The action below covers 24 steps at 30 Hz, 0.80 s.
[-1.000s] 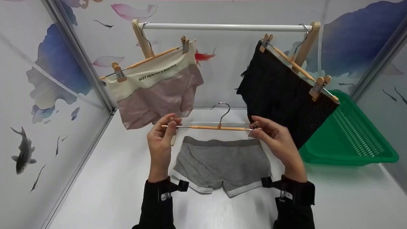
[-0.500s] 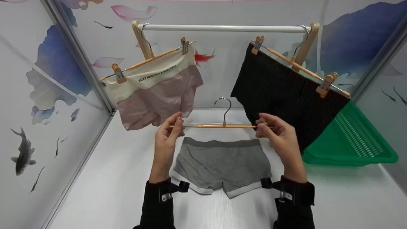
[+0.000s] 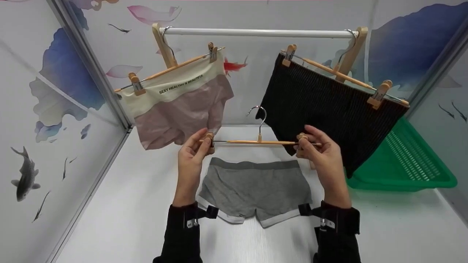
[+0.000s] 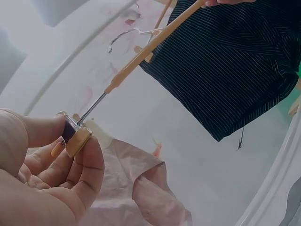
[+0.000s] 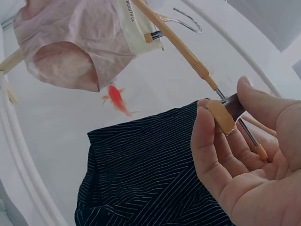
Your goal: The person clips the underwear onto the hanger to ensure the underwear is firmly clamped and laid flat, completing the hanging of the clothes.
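Observation:
Between both hands a clip hanger [image 3: 243,142] with a metal hook is held level above the table. My left hand [image 3: 192,153] pinches the clip [image 4: 77,136] at its left end between thumb and fingers. At the other end my right hand [image 3: 323,155] grips the second clip [image 5: 222,115] the same way. No garment hangs from this hanger. Below it grey boxer briefs [image 3: 256,190] with pale leg hems lie flat, waistband towards the back. Behind my right hand hang black striped shorts [image 3: 329,106]; pink underwear [image 3: 182,106] with a cream waistband hangs behind my left hand.
A rack with a white rail [image 3: 256,33] and wooden ends stands at the back, carrying the two hung garments. To the right, a green basket [image 3: 435,160] sits on the white table [image 3: 124,219]. Printed panels wall in the sides and back.
The held hanger has risen slightly and shifted right with both hands. The black shorts on the rail have swung round to face forward more. The grey boxer briefs have stayed in place.

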{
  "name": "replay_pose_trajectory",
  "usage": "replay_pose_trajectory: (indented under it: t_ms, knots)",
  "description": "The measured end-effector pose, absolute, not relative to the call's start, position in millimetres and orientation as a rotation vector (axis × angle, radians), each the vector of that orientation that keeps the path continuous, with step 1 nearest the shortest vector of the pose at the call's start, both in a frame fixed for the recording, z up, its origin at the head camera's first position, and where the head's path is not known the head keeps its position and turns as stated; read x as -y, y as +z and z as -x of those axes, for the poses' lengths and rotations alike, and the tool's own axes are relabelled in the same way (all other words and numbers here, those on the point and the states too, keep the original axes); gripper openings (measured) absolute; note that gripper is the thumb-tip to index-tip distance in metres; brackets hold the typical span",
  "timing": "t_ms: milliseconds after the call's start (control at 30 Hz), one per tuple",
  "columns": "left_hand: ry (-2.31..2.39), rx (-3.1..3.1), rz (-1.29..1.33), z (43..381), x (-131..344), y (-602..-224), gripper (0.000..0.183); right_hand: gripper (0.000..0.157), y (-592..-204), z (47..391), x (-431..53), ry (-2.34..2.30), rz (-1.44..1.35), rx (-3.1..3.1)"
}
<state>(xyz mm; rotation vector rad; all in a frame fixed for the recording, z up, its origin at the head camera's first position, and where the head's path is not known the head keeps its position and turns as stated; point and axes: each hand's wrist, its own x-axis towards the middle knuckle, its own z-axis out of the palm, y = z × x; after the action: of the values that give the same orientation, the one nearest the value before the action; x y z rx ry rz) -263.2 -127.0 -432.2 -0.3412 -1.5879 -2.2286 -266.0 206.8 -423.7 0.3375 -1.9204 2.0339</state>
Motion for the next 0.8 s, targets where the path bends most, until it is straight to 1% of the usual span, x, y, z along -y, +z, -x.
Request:
replay_pose_trajectory:
  t_ms: [267,433,600,700,800]
  knots:
    - [-2.227,1.603,0.263,277.5,129.6,-442.7,0.035,0.040,-437.0,282.4,-201.6,2.121,-0.280,1.924]
    - [-2.265,1.596,0.181,286.4,129.5,-453.0,0.033,0.045,-448.9,294.4,-201.0,2.170,-0.256,1.955]
    - [-2.313,1.650,0.093,295.9,127.4,-464.8,0.036,0.047,-461.3,304.3,-203.3,2.239,-0.206,1.973]
    - [-2.345,1.686,0.047,301.4,128.3,-473.1,0.043,0.053,-468.3,308.7,-203.2,2.264,-0.186,1.999]
    - [-2.370,1.721,0.009,305.9,130.1,-482.8,0.053,0.058,-476.8,312.0,-203.2,2.327,-0.167,1.998]
